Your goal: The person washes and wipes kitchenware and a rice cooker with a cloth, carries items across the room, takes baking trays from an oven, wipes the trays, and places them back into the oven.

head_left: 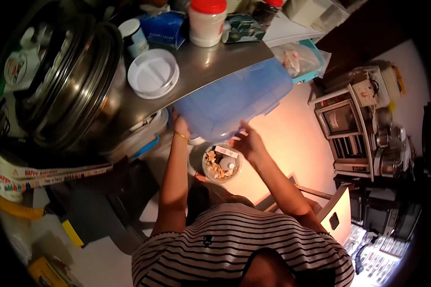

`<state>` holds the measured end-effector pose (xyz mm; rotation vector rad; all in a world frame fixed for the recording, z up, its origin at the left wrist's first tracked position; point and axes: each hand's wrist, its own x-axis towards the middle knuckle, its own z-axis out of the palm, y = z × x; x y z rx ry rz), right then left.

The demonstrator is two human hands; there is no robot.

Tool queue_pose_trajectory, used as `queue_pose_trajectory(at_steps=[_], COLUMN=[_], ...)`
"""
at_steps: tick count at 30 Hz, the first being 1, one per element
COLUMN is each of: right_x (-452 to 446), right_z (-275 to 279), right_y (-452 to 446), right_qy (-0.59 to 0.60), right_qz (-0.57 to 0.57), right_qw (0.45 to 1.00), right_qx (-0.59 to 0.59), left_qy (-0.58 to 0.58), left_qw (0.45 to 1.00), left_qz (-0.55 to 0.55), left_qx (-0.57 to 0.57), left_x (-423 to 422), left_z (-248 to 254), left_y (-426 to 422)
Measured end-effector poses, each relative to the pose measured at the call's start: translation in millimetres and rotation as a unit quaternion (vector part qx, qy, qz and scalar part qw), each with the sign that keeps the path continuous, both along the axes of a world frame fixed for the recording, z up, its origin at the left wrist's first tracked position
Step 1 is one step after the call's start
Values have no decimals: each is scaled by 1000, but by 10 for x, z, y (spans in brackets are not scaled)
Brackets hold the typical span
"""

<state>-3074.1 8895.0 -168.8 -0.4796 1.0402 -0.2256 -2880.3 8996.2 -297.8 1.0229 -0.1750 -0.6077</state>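
A translucent blue plastic box or lid (234,98) lies tilted along the edge of the metal counter. At its near left corner my left hand (181,125) grips it, with a yellow bangle on the wrist and the fingers partly hidden. My right hand (248,142) is by the near edge of the blue plastic, fingers apart and curved; whether a fingertip touches it I cannot tell. Below the two hands stands a round bin (222,163) with scraps, a small box and a white bottle inside.
On the metal counter (208,67) are a white round dish (153,73), a red-lidded jar (208,24) and large stacked metal pans (76,81). A chair (337,210) is at right, near a shelf rack (345,129). A turquoise drawer (311,74) holds plastic bags.
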Motion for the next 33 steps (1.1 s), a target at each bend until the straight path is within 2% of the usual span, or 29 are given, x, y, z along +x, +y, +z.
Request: queue_pose_trajectory(at_steps=[4, 6, 8, 9, 10, 12, 13, 14, 15, 16, 17, 19, 20, 22, 23, 25, 29, 32, 33], right_x=[-39, -72, -125, -168, -147, -156, -158, -161, -179, -182, -180, -181, -163, -156, -147, -161, -123, -147, -142], right_z=[284, 228, 109, 75, 16, -111, -137, -127, -126, -138, -157, -185, -176, -141, -116, -75, -60, -109, -124], right_y=[-294, -464, -537, -553, -595, -587, -561, -517, -526, -533, -531, -555, -558, -555, -554, -530, -508, -431, -404], right_qy=[26, 37, 74, 70, 55, 67, 74, 83, 86, 78, 68, 70, 73, 70, 55, 44, 37, 37, 39], right_qz=[-15, -30, -46, -35, -21, -3, 1, 3, 5, 11, 17, 1, -17, -19, -15, -12, -7, 1, 10], right_qw=[994, 994, 990, 992, 993, 994, 993, 992, 992, 993, 994, 995, 994, 995, 995, 996, 995, 996, 996], right_qx=[-109, -101, -109, -103, -101, -87, -91, -93, -92, -87, -80, -77, -78, -75, -78, -80, -88, -86, -79], left_qy=[-123, -94, -16, -189, -188, -193, -218, -215, -320, -418, -420, -446, -448, -271, -271, -316, -286, -301, -318], left_qw=[982, 987, 978, 948, 948, 888, 878, 878, 792, 680, 678, 666, 664, 741, 742, 687, 701, 685, 699], left_qz=[118, 115, 117, 62, 68, 124, 175, 178, 164, 143, 142, 46, 48, -179, -177, -198, -122, -124, -88], left_qx=[76, 57, 174, 250, 250, 399, 388, 389, 494, 585, 587, 597, 597, 587, 587, 623, 642, 651, 634], left_x=[125, 160, 217, 294, 270, 284, 255, 228, 189, 167, 128, 17, -5, -95, -225, -531, -453, -365, -359], left_z=[197, 188, 66, 197, 214, 117, -27, 6, 96, 187, 316, 531, 516, 480, 571, 813, 672, 666, 603], left_y=[136, 83, -71, -78, -93, -243, -318, -310, -283, -248, -185, -62, -62, -86, -80, -22, -88, -88, -57])
